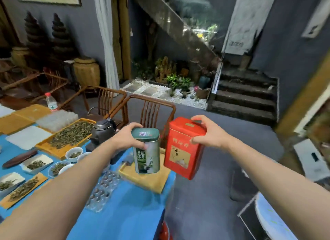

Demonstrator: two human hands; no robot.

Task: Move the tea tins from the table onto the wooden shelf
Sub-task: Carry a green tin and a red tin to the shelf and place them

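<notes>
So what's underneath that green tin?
The green tin, gripped near its lid by the left hand, hangs above a yellow tray on the blue table. The tray's middle is hidden behind it.

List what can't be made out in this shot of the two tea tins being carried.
- Wooden shelf: not clearly in the head view; the wood at the right edge is blurred and cut off.
- Red tin: label script is blurred; the right hand covers part of its top.
- Green tin: its far side faces away; the left hand covers its upper left.

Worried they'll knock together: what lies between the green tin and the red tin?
Nothing: head view shows a bare gap between green oval tin and red rectangular tin.
</notes>
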